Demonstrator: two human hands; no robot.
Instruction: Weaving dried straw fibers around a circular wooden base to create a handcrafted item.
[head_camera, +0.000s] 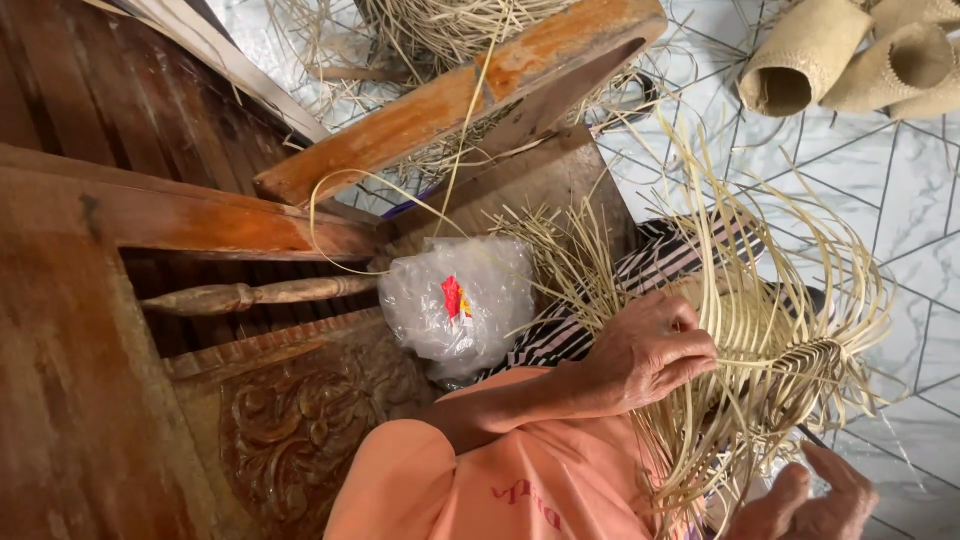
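White tiled floor (900, 200) lies beyond the hands; carved wooden furniture (150, 300) stands close on the left. The left hand (645, 350) pinches straw strands (740, 310) of the half-woven piece (800, 370). The right hand (810, 500) rests just below it, fingers loosely curled. A plastic bag (460, 305) lies left of the left hand; woven tubes (850, 55) lie well beyond.

three woven tubes (850, 60), one plastic bag (455, 305)

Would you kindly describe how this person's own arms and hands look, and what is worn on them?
Both hands are bare: no gloves, rings or watch show. The left hand has wrinkled, veined skin and a bare forearm running up to a short orange sleeve. Only part of the right hand shows at the bottom edge.
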